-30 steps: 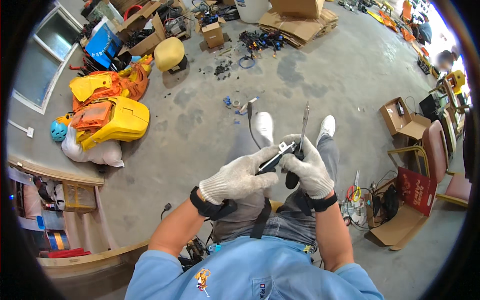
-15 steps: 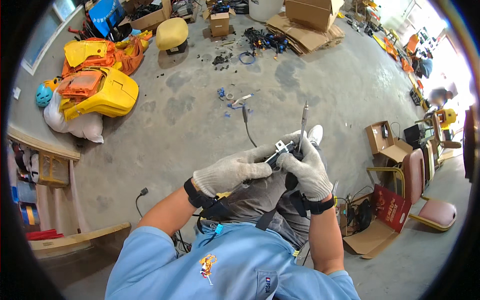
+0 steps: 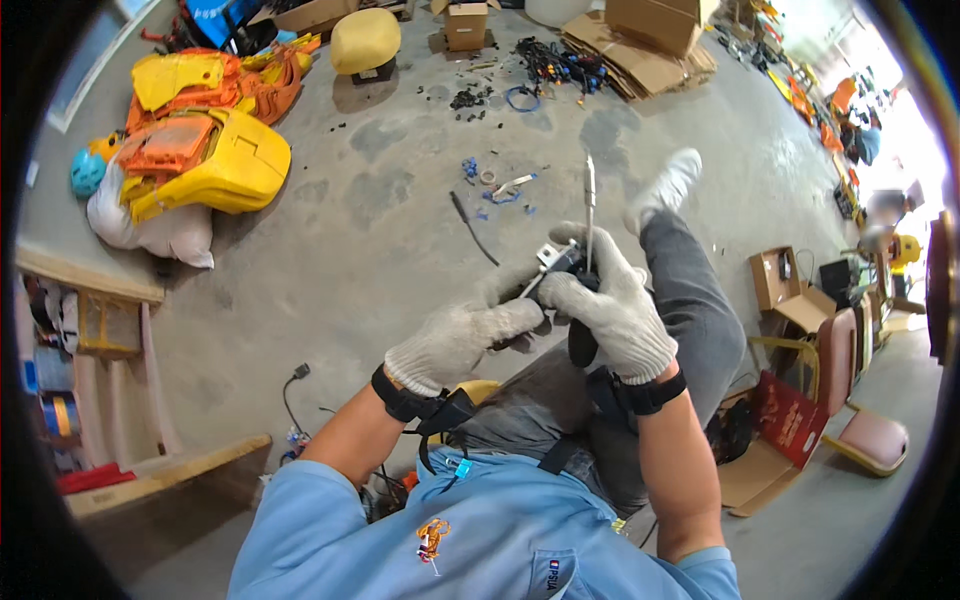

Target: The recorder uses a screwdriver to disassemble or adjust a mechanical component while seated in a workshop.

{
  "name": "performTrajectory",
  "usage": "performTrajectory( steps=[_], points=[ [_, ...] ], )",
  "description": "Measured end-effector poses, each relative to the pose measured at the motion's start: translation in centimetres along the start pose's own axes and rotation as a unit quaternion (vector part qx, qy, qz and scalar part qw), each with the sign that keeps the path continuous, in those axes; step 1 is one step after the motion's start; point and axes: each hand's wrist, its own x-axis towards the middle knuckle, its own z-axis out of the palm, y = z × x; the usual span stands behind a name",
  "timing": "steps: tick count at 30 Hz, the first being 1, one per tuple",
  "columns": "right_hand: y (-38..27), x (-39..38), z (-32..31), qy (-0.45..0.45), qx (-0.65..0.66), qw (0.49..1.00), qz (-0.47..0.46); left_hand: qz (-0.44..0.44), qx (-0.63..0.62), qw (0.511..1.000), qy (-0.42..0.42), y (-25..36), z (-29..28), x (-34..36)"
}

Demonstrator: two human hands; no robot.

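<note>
My gloved left hand (image 3: 455, 340) is closed round a small black part with a metal bracket (image 3: 555, 256), held over my lap. My gloved right hand (image 3: 628, 320) grips a long metal-shafted screwdriver (image 3: 590, 205) by its dark handle, shaft pointing up, with its thumb against the same part. The two hands are close together, hiding much of the part. A dark cable (image 3: 475, 228) sticks up to the left of the part; its lower end is hidden. My right leg (image 3: 690, 310) is raised, with the white shoe (image 3: 668, 185) beyond my hands.
Orange and yellow plastic shells (image 3: 220, 165) lie left on a white sack (image 3: 160, 230). A cable bundle (image 3: 555, 70) and flattened cardboard (image 3: 630, 60) are ahead. Open boxes (image 3: 775, 280) and chairs (image 3: 868, 440) stand right. A blurred person (image 3: 890, 210) is at far right; a wooden frame (image 3: 170, 470) is at lower left.
My right leg has lifted and stretched forward, and its shoe is higher in view. My hands have risen slightly with the part and screwdriver, and the cable has swung left.
</note>
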Motion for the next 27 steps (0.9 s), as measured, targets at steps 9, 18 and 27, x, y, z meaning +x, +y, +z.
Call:
performTrajectory(
  steps=[9, 18, 27],
  points=[
    [0.8, 0.0, -3.0, -0.027, 0.098, 0.995, 0.021, -0.003, 0.001, 1.0, 0.026, 1.1, 2.2, 1.6],
    [4.3, -0.2, -5.2, 0.021, 0.14, 0.99, 0.022, -0.064, 0.023, 0.997, 0.032, 0.7, 3.8, 4.2],
    [6.7, -0.2, -7.2, 0.048, 0.122, 0.988, 0.078, -0.101, -0.095, 0.988, 0.073, -1.8, 4.5, 6.1]
  ],
)
